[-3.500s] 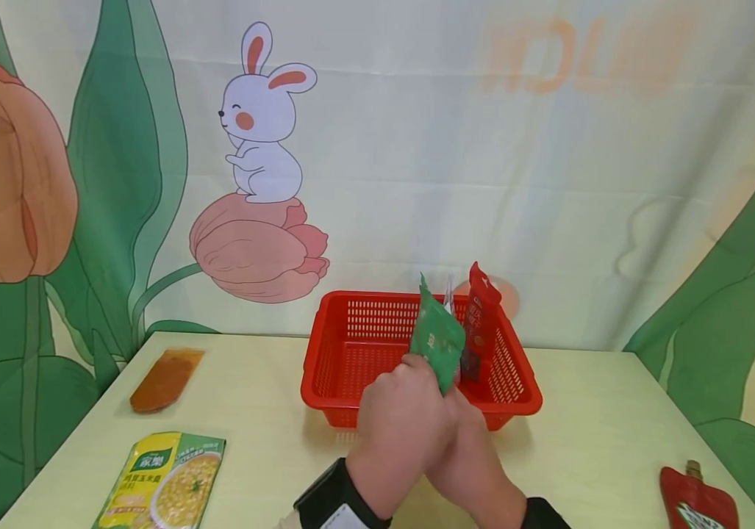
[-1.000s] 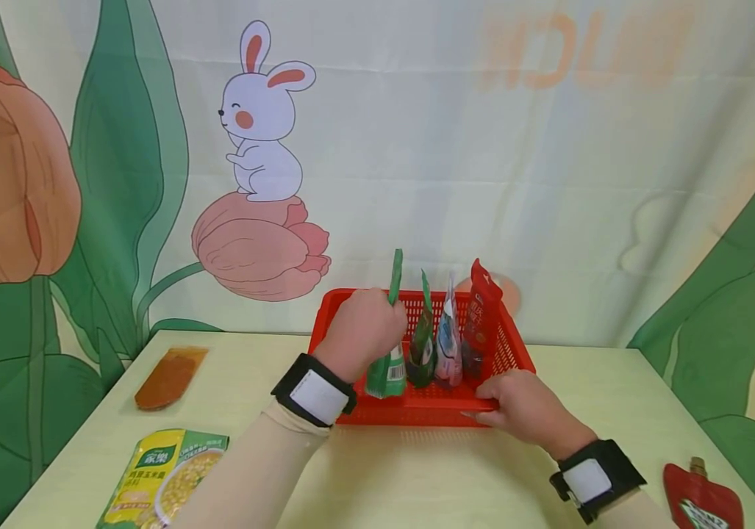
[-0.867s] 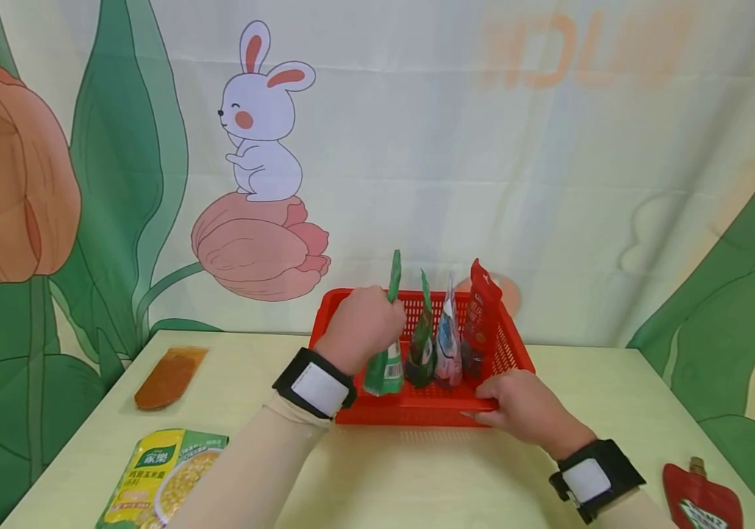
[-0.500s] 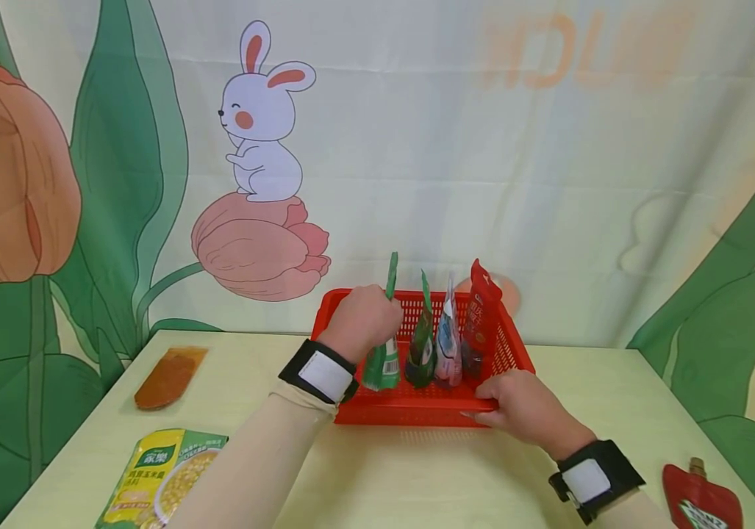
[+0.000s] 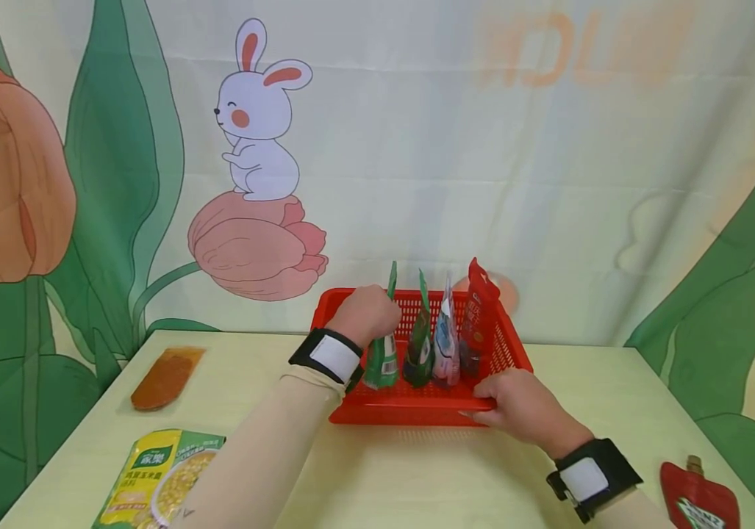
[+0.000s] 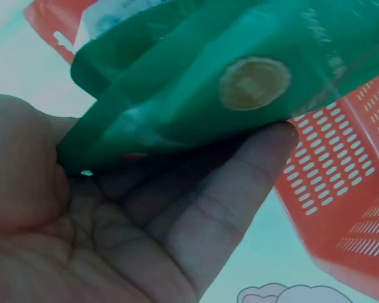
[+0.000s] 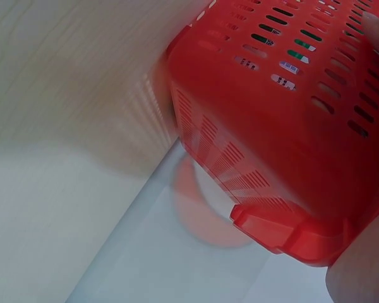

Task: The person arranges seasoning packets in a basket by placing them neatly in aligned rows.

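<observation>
Inside the red plastic basket (image 5: 397,415), at its left side, a green food pouch (image 5: 382,364) stands upright. My left hand (image 5: 367,314) holds it near the top. Seen from the left wrist, the fingers (image 6: 208,208) lie along one face of the pouch (image 6: 177,107), and the thumb passes partly out of sight behind it. My right hand (image 5: 526,411) grips the basket's front right rim, thumb above and fingers below. To the right of the held pouch stand a second green pouch (image 5: 419,353), a white-and-pink pouch (image 5: 446,345) and a red pouch (image 5: 479,319).
On the table at left lie an orange-brown packet (image 5: 167,378) and a yellow-green corn soup pouch (image 5: 162,481). A red spouted ketchup pouch (image 5: 699,496) lies at the front right. A printed curtain (image 5: 549,184) hangs behind the table.
A green pouch once held in front by both hands now stands in the basket's left part. The right hand has gone to the rim. Lately the left hand and pouch shift only slightly.
</observation>
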The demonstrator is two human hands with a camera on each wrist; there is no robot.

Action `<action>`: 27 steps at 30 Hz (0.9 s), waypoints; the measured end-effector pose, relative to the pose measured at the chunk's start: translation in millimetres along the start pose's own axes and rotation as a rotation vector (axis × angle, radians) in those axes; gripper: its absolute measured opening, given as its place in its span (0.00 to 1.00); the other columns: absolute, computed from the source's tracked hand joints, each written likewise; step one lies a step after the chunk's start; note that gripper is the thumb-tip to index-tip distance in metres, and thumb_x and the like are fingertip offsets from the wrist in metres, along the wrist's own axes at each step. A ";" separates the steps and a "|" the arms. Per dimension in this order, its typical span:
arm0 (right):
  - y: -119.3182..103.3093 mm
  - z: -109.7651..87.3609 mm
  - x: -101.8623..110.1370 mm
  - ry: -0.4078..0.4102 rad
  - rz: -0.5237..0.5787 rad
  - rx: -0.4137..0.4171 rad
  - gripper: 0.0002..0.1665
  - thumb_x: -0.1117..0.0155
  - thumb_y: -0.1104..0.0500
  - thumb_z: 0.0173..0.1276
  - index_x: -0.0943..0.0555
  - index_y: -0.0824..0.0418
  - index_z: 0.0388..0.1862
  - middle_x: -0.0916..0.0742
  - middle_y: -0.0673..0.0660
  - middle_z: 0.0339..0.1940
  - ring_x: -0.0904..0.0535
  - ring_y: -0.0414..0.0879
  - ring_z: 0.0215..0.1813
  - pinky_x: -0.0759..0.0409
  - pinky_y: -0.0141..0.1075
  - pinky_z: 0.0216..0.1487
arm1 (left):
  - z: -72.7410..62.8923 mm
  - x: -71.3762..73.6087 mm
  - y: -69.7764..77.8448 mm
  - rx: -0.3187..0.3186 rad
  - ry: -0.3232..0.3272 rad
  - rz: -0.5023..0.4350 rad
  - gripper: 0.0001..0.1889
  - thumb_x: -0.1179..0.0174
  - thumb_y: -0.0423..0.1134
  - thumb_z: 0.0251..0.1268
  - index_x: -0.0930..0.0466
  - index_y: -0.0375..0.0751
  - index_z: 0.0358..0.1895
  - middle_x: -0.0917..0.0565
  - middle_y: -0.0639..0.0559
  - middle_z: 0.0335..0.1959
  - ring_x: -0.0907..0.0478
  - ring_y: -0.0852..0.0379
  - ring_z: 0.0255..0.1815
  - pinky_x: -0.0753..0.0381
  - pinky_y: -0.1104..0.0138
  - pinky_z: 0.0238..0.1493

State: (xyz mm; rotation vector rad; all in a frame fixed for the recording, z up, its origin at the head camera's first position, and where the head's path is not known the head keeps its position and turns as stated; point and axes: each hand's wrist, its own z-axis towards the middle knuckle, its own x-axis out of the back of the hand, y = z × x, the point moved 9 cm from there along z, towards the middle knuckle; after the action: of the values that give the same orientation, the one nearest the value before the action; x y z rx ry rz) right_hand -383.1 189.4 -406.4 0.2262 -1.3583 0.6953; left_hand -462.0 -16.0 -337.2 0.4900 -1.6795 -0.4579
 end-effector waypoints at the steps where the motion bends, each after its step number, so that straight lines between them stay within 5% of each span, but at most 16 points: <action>1: 0.4 0.1 0.0 0.002 -0.003 -0.001 0.08 0.19 0.53 0.58 0.09 0.54 0.32 0.09 0.47 0.29 0.20 0.38 0.32 0.12 0.39 0.43 | 2.9 -1.1 0.1 -0.004 -0.002 0.010 0.09 0.42 0.38 0.70 0.19 0.35 0.36 0.22 0.45 0.25 0.22 0.51 0.22 0.24 0.69 0.20; 17: -1.4 1.2 1.1 0.019 -0.038 0.013 0.07 0.18 0.53 0.57 0.10 0.51 0.29 0.11 0.43 0.26 0.22 0.34 0.30 0.14 0.36 0.41 | 24.2 -10.3 -7.9 -0.007 0.031 -0.002 0.09 0.40 0.36 0.69 0.15 0.32 0.38 0.20 0.45 0.27 0.24 0.52 0.25 0.24 0.68 0.23; 27: 0.5 -0.3 0.6 0.014 -0.034 0.000 0.07 0.18 0.53 0.57 0.10 0.51 0.29 0.11 0.44 0.27 0.22 0.34 0.30 0.14 0.36 0.41 | 32.9 -13.1 -5.1 -0.026 0.068 0.068 0.09 0.37 0.34 0.67 0.14 0.31 0.44 0.13 0.40 0.40 0.22 0.50 0.31 0.16 0.64 0.35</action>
State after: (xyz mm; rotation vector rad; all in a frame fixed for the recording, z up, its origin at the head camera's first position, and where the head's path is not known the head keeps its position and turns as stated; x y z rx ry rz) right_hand -383.1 190.1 -406.1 0.2434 -1.3385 0.6675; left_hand -492.3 -12.1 -355.9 0.4230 -1.6173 -0.4086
